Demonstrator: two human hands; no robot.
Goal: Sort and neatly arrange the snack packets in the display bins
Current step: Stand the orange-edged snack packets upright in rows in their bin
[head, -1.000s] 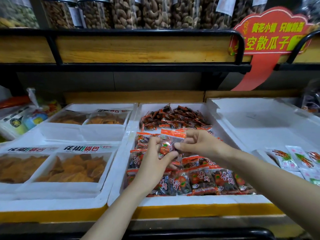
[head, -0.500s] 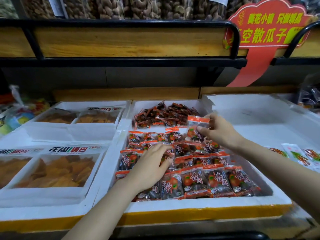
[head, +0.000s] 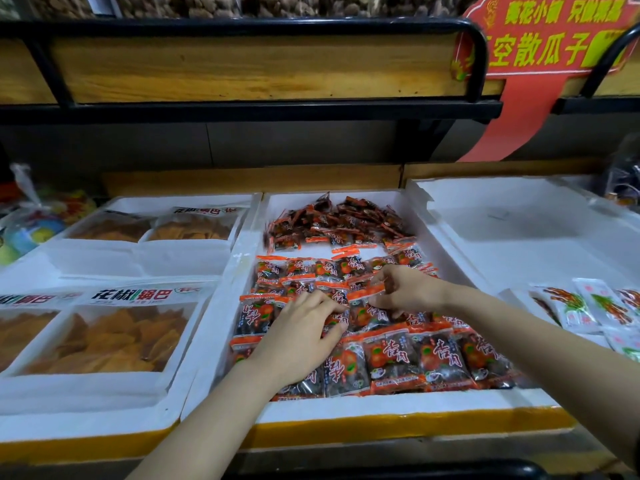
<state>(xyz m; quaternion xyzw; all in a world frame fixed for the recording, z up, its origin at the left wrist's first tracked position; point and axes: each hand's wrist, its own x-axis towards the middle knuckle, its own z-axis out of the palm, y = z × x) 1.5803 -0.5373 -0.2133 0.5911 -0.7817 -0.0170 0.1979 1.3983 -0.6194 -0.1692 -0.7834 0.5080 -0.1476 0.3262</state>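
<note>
The middle white foam bin (head: 381, 410) holds orange-and-black snack packets. Neat rows (head: 440, 358) fill its front half, and a loose heap (head: 339, 220) lies at the back. My left hand (head: 298, 337) rests on the rows left of centre, with its fingertips touching a packet. My right hand (head: 412, 289) is just right of it, over the middle rows. Its fingers are curled and pinch the edge of one snack packet (head: 360, 294), which lies low against the row.
The left bin holds clear bags of golden crisps (head: 114, 337). The right bin (head: 519, 237) has white packets (head: 588, 306) at its front corner. A black-railed wooden shelf (head: 242, 109) overhangs the back, with a red sign (head: 540, 39) at the right.
Both hands held one packet a second ago. My right hand then lifted it toward the back right and has now brought it down to the middle rows. My left hand stayed on the rows.
</note>
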